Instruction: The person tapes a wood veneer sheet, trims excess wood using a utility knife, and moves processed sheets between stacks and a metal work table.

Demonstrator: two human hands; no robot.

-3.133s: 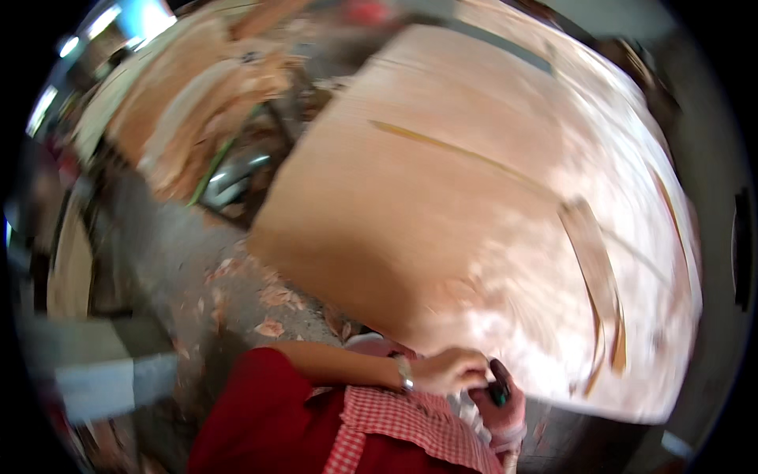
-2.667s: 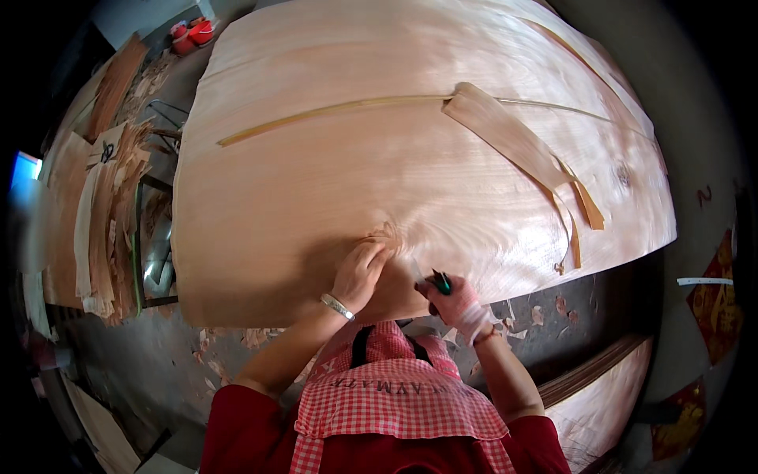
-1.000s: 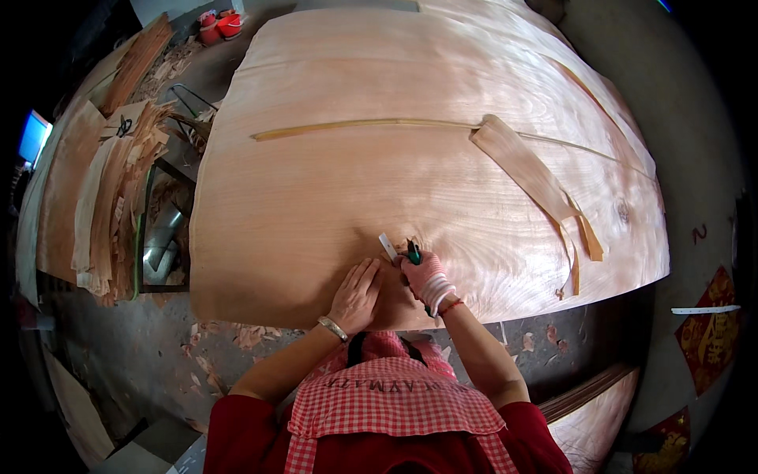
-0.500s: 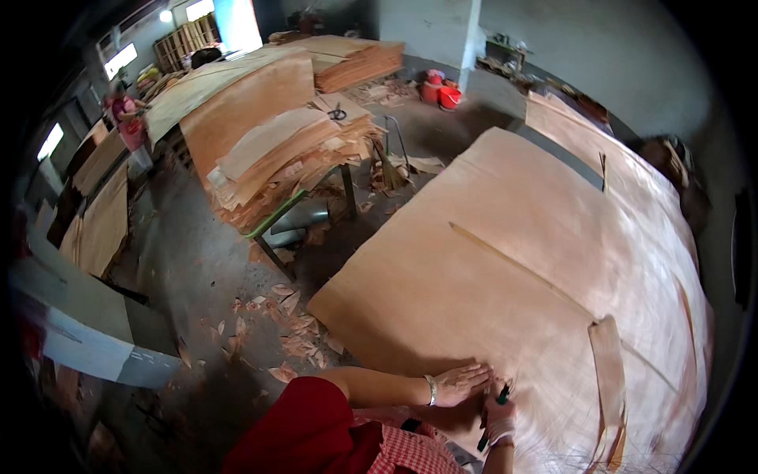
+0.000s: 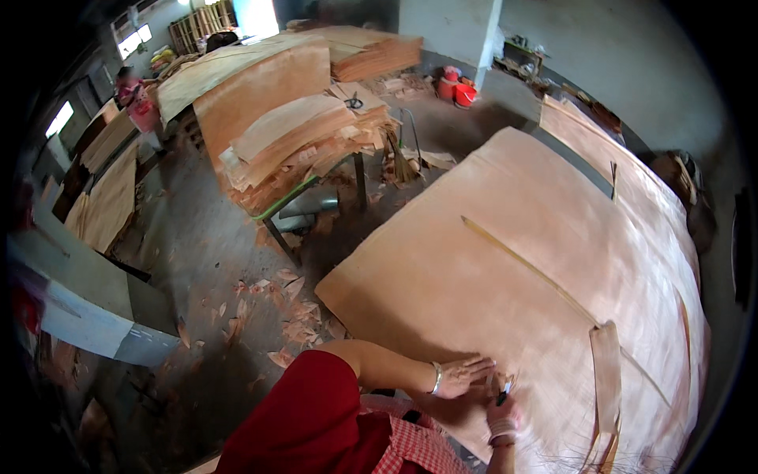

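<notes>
My left hand [image 5: 464, 377] lies flat on a large pale wood veneer sheet [image 5: 442, 276], fingers stretched out near its front edge. Close beside its fingertips, my right hand [image 5: 504, 414] is closed around a utility knife [image 5: 503, 395] with a dark handle. A light tip of the knife shows above the fist, by a small torn or cut patch in the veneer. The rest of the handle is hidden in the hand. A narrow wooden strip [image 5: 529, 268] crosses the sheet, and a loose veneer strip [image 5: 606, 371] lies to the right.
Veneer scraps [image 5: 296, 320] litter the floor at left. Beyond stands a green-edged table [image 5: 288, 196] with stacked veneer [image 5: 292, 130]. Red buckets [image 5: 464, 95] stand by the far wall. A co-worker [image 5: 138, 103] stands at the far left beside another stack.
The view has shifted slightly, so the scene sits a little lower and to the right. My right hand has turned the knife, and its long handle no longer shows below the fist.
</notes>
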